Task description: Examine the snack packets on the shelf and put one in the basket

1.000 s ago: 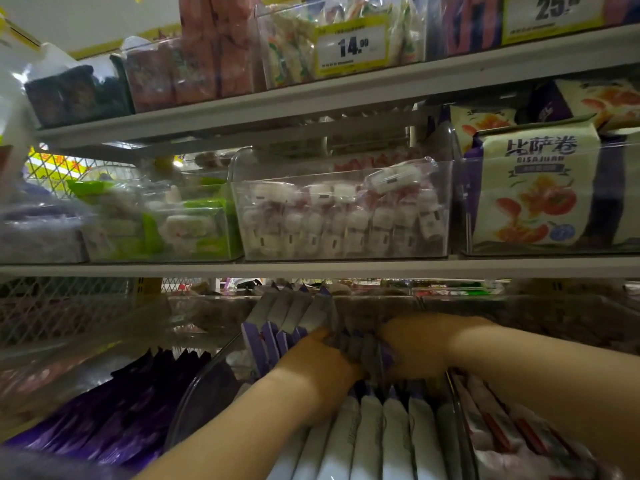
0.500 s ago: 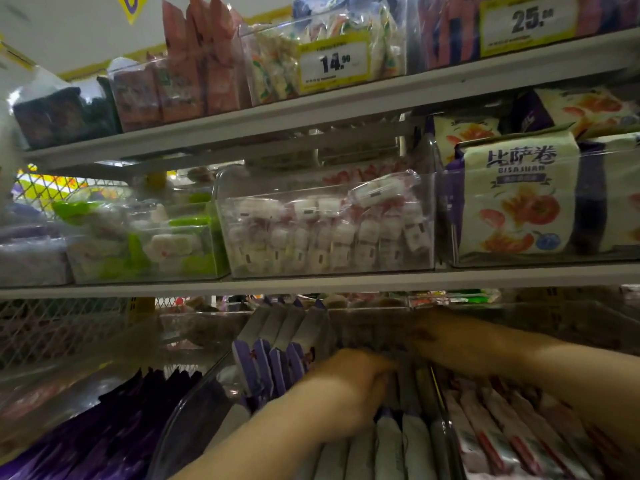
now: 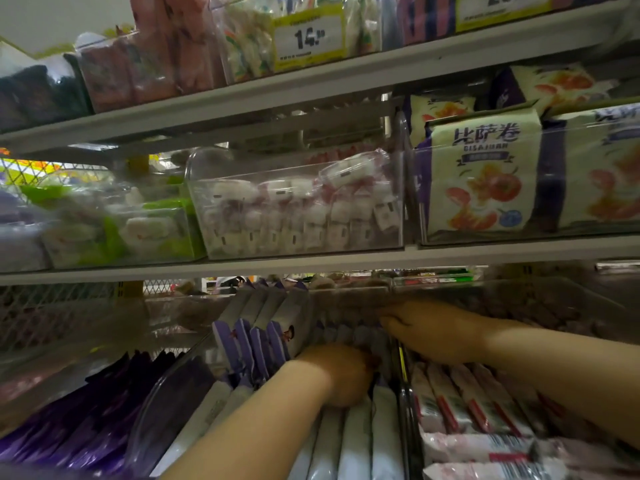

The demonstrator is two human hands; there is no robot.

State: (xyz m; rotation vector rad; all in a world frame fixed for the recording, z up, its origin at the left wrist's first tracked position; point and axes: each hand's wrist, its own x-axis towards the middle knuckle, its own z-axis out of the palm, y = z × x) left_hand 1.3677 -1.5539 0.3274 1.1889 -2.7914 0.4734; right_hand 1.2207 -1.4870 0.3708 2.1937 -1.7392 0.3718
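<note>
Grey metal shelf boards [image 3: 311, 265] run across the frame in three tiers. On the bottom tier sits a clear plastic bin [image 3: 166, 403], packed with upright white-and-purple snack packets [image 3: 263, 327] standing in a row front to back. Dark purple foil packets [image 3: 86, 427] lie left of the bin, white-and-red wrapped packets [image 3: 467, 410] right of it. On the middle tier are a clear box of small white-pink wrapped sweets [image 3: 298, 209] and a cream-and-purple bag with a tomato print [image 3: 485, 174]. A yellow price tag [image 3: 308, 36] hangs on the top tier.

Both hands are inside the bin. The left hand [image 3: 343, 372] is pushed down between the packets mid-row, back of the hand up. Its fingers are buried among the wrappers, so the grip can't be told. The right hand [image 3: 433, 330] reaches in from the right toward the back of the row. Its fingers [image 3: 389, 318] point left and touch the packet tops. They are blurred, and pinching or lying flat can't be told. All packets are on the shelf.
</note>
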